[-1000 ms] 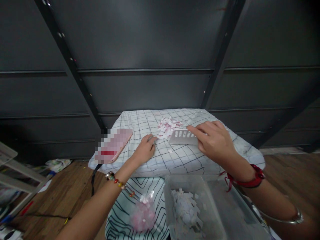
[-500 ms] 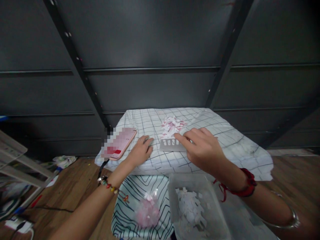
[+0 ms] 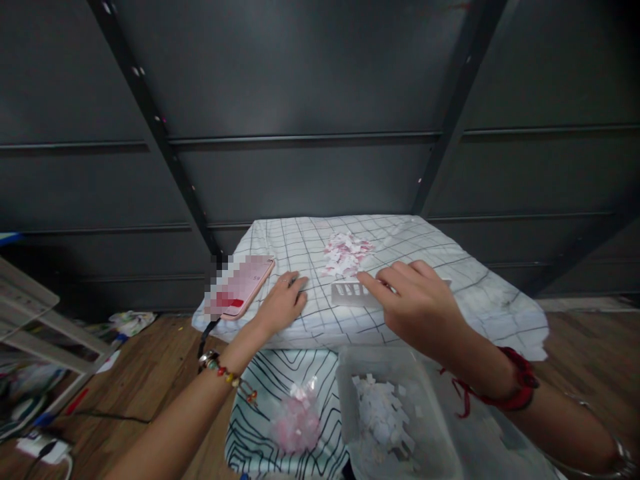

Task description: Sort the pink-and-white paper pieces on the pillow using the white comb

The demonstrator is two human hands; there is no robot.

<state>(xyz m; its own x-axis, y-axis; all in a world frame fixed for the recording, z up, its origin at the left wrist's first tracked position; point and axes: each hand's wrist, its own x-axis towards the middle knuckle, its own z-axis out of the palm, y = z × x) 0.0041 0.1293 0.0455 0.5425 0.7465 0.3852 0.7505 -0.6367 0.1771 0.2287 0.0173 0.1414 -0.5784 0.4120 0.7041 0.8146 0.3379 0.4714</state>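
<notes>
My right hand (image 3: 413, 293) is closed on a grey slotted plastic piece (image 3: 345, 294), index finger stretched along it. The hand hides its middle; a bit of its far end shows to the right. Just beyond lies a heap of small white and pink paper pieces (image 3: 346, 253) on the checked cloth (image 3: 395, 233). To the left, my left hand (image 3: 283, 303) rests on the cloth with its fingers apart. A small greyish patch shows between those fingers, too small to make out. Beside that hand lies a pink phone (image 3: 253, 287), partly pixelated.
Nearest me stand a striped tray (image 3: 245, 427) with a clear bag of pink pieces (image 3: 299, 420) and a translucent plastic box (image 3: 435, 427) holding white paper bits (image 3: 383, 417). Dark panels (image 3: 300, 180) rise behind the table. A white rack (image 3: 55, 340) and power strip (image 3: 45, 448) are at left.
My right hand has moved a little to the right with the slotted piece, away from the heap's front edge. My left hand stays nearly where it was.
</notes>
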